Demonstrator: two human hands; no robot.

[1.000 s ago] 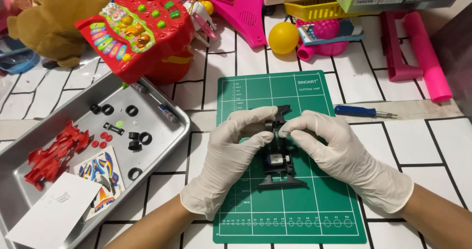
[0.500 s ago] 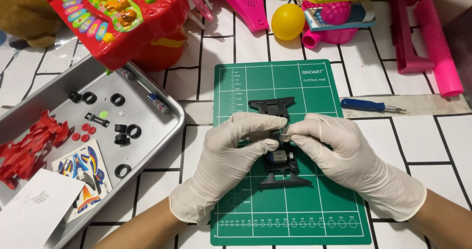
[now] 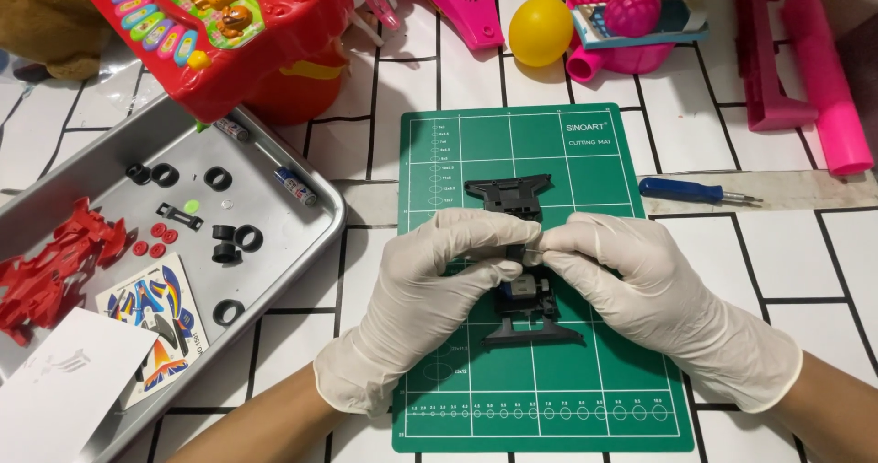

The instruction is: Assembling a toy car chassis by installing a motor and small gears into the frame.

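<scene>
- Left hand and right hand, gloved, both pinched shut on the black chassis over the mat.
- Chassis likely light, stiff, brittle plastic; best held by its side rails.

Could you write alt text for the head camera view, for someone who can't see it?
Two white-gloved hands, left hand and right hand, pinch a small black toy car chassis over a green cutting mat. A metal tray of small black tyres and a red car body sits to the left, a blue screwdriver to the right.
</scene>
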